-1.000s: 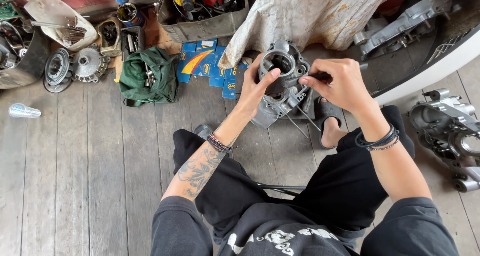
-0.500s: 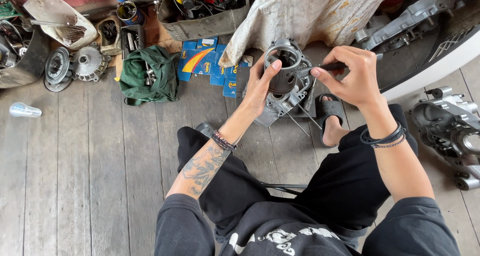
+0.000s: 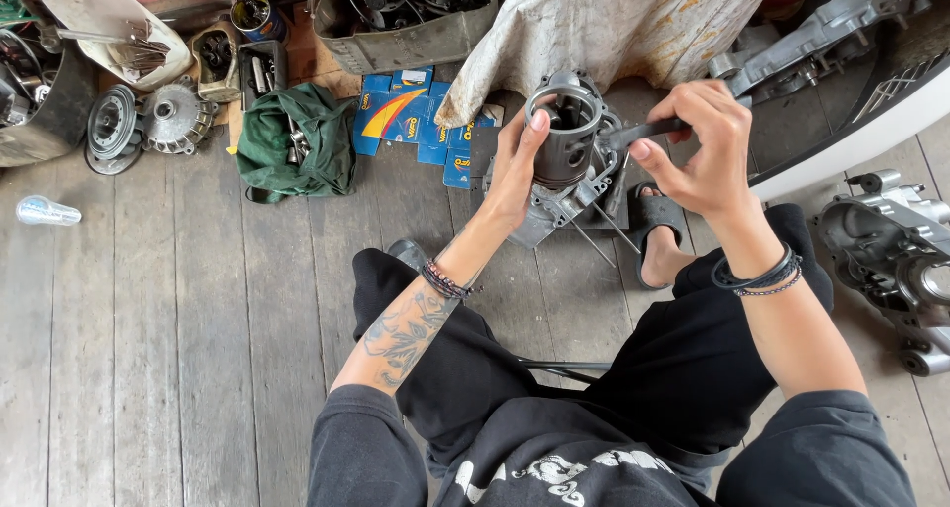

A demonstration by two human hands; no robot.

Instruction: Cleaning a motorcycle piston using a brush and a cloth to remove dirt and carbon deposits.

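One metal cylinder (image 3: 566, 136) stands on an engine case (image 3: 554, 210) on the floor; the left hand (image 3: 520, 171) clasps its side, the right hand (image 3: 698, 146) pinches a dark tool (image 3: 643, 131). Left of it, several flat blue boxes (image 3: 411, 121) with yellow-red swooshes lie overlapping beside one green cloth (image 3: 292, 141).

Cylinder (image 3: 566, 136) dark grey with a bright metal rim; engine case (image 3: 564, 205) under it dull silver; tool (image 3: 648, 131) in the right hand (image 3: 705, 151) black. Left forearm carries a grey-black floral tattoo (image 3: 406, 329) and dark beaded bands (image 3: 445, 281), right wrist black bands (image 3: 760, 275); trousers (image 3: 683, 368) black, shirt (image 3: 554, 467) black with a white print, sandal (image 3: 655, 215) black. Floor (image 3: 148, 349) weathered grey planks; cloth (image 3: 295, 143) dark green; flat boxes (image 3: 406, 116) blue with a yellow-orange-red swoosh; tarp (image 3: 604, 27) off-white with rust-brown stains; casting (image 3: 891, 260) at right pale silver; bottle (image 3: 45, 210) clear.
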